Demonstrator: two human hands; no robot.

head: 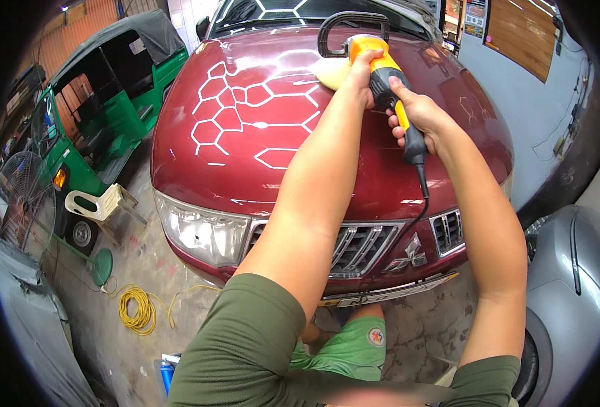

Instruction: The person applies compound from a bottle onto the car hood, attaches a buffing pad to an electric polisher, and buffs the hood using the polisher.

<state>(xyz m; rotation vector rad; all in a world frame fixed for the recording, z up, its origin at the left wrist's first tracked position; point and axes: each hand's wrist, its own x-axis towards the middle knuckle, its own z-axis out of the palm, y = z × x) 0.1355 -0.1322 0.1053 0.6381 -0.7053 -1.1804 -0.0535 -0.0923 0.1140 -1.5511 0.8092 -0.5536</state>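
A yellow and black rotary polisher point(385, 65) rests over the dark red bonnet point(274, 178) of a Mitsubishi car. My left hand point(363, 79) grips the yellow head of the tool. Farther back on its body, my right hand point(419, 112) wraps around the rear handle. The pale yellow polishing pad point(332, 74) lies against the bonnet, partly hidden by my left hand and forearm. A black loop handle point(353, 19) juts out at the tool's front, with neither hand on it. From the rear, a black power cord point(424, 203) hangs down over the grille point(363, 249).
On the left stand a green three-wheeler point(112, 117), a cream plastic chair point(101, 203) and a pedestal fan point(23, 193). A coiled yellow extension cord point(137, 310) lies on the concrete floor. To the right is a grey vehicle point(569, 274). A blue bottle point(167, 375) stands at lower left.
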